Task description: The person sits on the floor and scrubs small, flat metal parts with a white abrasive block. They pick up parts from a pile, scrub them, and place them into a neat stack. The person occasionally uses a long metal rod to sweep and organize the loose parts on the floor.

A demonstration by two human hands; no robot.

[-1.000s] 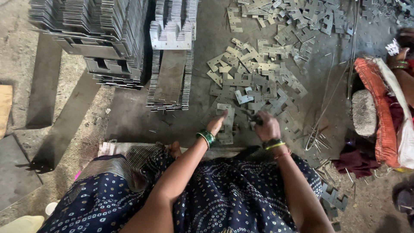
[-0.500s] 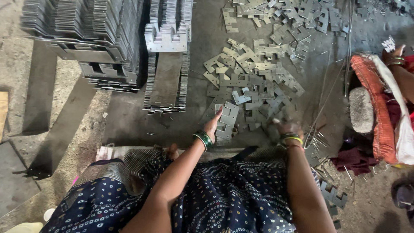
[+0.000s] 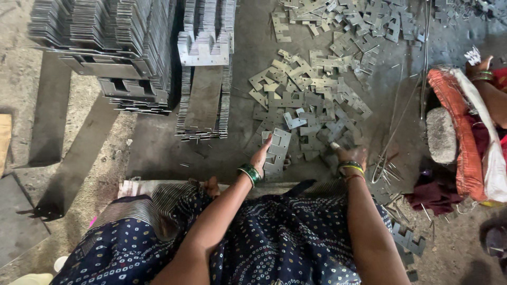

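Since the earlier frame the right hand (image 3: 351, 155) has slid out to the right, away from the left hand (image 3: 260, 157), and now rests on the near edge of the loose heap of metal plates (image 3: 311, 113). That hand lies palm down with its fingers bent onto the plates; whether they actually grip one cannot be told. A yellow and green bangle sits at its wrist.

Meanwhile the left hand keeps its place beside the small stack of plates (image 3: 277, 152) lying on the floor (image 3: 153, 148) just in front of the person's knees. Its fingers are stretched out and pressed against the stack's left edge, touching it rather than closed around it. A green bangle (image 3: 249, 173) circles that wrist.

Both forearms reach forward over a dark blue dotted garment (image 3: 274, 237) that covers the lap. Farther off, at upper left, tall bundles of stacked plates (image 3: 105, 47) stand in rows, and just right of them a narrower bundle (image 3: 205, 79) stretches along the floor. More loose plates (image 3: 343, 16) lie scattered at the top of the view.

To the right, thin metal rods (image 3: 393, 132) lie beside a grey stone (image 3: 441, 134). Beyond that stone, another person's arm (image 3: 488, 87) with bangles shows at the edge, next to orange and white cloth (image 3: 465, 137).
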